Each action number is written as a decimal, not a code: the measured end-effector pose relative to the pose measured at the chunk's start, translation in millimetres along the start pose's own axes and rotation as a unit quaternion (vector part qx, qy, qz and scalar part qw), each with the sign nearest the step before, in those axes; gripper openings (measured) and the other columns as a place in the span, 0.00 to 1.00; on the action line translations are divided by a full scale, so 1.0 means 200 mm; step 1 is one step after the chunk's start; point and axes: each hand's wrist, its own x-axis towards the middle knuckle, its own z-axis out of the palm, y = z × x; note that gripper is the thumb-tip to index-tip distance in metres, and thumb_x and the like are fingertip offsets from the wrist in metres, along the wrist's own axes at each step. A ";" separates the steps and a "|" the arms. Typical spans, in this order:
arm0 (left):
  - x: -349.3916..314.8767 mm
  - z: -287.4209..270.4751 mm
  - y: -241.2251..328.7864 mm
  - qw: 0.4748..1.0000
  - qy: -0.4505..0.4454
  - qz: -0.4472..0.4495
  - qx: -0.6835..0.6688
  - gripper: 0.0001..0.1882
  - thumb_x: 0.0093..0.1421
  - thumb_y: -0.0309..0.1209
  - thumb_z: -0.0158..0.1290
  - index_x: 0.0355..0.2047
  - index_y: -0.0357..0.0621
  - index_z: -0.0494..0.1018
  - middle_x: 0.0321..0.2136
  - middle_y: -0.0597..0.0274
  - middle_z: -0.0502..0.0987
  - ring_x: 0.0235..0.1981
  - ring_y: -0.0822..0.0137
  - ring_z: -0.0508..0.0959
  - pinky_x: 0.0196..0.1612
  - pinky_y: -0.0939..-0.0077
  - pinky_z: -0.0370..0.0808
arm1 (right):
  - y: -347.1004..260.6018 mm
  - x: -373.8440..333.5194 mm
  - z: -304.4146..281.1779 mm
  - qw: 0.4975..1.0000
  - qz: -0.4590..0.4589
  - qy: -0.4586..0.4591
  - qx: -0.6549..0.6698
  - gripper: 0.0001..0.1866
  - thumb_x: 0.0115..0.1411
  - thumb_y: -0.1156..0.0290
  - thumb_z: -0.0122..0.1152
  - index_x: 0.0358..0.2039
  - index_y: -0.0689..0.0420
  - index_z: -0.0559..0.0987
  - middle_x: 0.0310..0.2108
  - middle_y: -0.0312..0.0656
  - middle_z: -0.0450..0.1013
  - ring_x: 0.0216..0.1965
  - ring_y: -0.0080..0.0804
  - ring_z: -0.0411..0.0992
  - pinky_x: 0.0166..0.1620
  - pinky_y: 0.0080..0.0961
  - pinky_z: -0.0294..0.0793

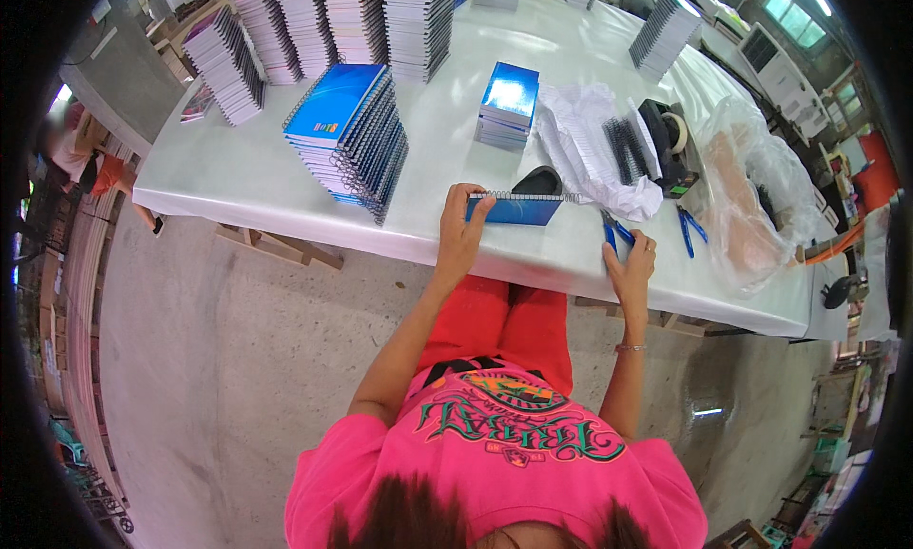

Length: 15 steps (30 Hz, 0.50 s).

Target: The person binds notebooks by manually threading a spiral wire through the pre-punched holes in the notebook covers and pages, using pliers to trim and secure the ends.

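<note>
My left hand (460,233) is closed on the left end of a blue wire-bound notebook (518,210), which stands on its long edge near the table's front with the spiral on top. The wire sticks out past the notebook's right end. To the right, my right hand (631,267) is wrapped round the handles of blue-handled pliers (610,229), low over the table edge and apart from the notebook. Behind the notebook lies a dark rounded object (538,181), partly hidden. A second pair of blue-handled pliers (690,228) lies further right.
A tall stack of blue spiral notebooks (335,107) stands left, a smaller blue stack (509,97) ahead. Crumpled white paper (575,121) bears black wire coils (626,151). A clear plastic bag (761,187) lies right. More notebook stacks (416,26) line the back. Someone (90,164) is at far left.
</note>
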 end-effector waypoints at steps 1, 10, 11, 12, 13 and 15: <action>0.00 -0.01 0.00 1.000 -0.003 -0.019 0.003 0.14 0.65 0.35 0.52 0.43 0.37 0.71 0.37 0.57 0.72 0.42 0.64 0.72 0.49 0.73 0.67 | -0.01 -0.01 -0.01 1.000 0.003 0.017 0.023 0.32 0.56 0.57 0.66 0.54 0.62 0.67 0.48 0.56 0.66 0.49 0.51 0.66 0.52 0.41 0.66; 0.02 -0.06 0.04 0.999 -0.010 0.031 0.010 0.10 0.60 0.27 0.58 0.41 0.37 0.74 0.32 0.65 0.76 0.33 0.75 0.72 0.39 0.83 0.70 | -0.54 -0.20 -0.12 0.916 0.094 -0.094 0.378 0.27 0.60 0.65 0.63 0.54 0.64 0.65 0.44 0.46 0.64 0.42 0.31 0.65 0.48 0.27 0.67; 0.02 -0.07 0.02 0.999 -0.013 0.031 0.004 0.10 0.61 0.27 0.58 0.41 0.36 0.74 0.32 0.65 0.76 0.34 0.75 0.73 0.40 0.83 0.70 | -0.60 -0.22 -0.10 0.920 0.060 -0.089 0.376 0.27 0.59 0.66 0.64 0.55 0.64 0.65 0.44 0.46 0.64 0.42 0.32 0.65 0.48 0.28 0.68; 0.02 -0.07 0.03 0.999 -0.016 0.038 0.012 0.10 0.61 0.27 0.57 0.41 0.36 0.74 0.31 0.64 0.76 0.33 0.75 0.73 0.39 0.82 0.70 | -0.64 -0.25 -0.09 0.924 0.026 -0.082 0.373 0.28 0.58 0.68 0.64 0.56 0.64 0.65 0.44 0.46 0.64 0.42 0.32 0.65 0.48 0.28 0.68; 0.02 -0.07 0.03 0.999 -0.018 0.046 0.020 0.09 0.61 0.26 0.57 0.40 0.36 0.74 0.31 0.64 0.76 0.33 0.75 0.73 0.39 0.81 0.71 | -0.68 -0.26 -0.08 0.926 0.005 -0.088 0.366 0.29 0.58 0.69 0.65 0.56 0.64 0.65 0.45 0.46 0.64 0.42 0.33 0.65 0.48 0.29 0.68; 0.02 -0.07 0.04 0.998 -0.012 0.060 0.029 0.09 0.60 0.27 0.57 0.39 0.35 0.75 0.30 0.60 0.77 0.32 0.72 0.75 0.40 0.78 0.72 | -0.75 -0.26 -0.07 0.930 -0.036 -0.101 0.351 0.30 0.56 0.71 0.65 0.57 0.64 0.64 0.45 0.47 0.64 0.43 0.35 0.66 0.49 0.29 0.68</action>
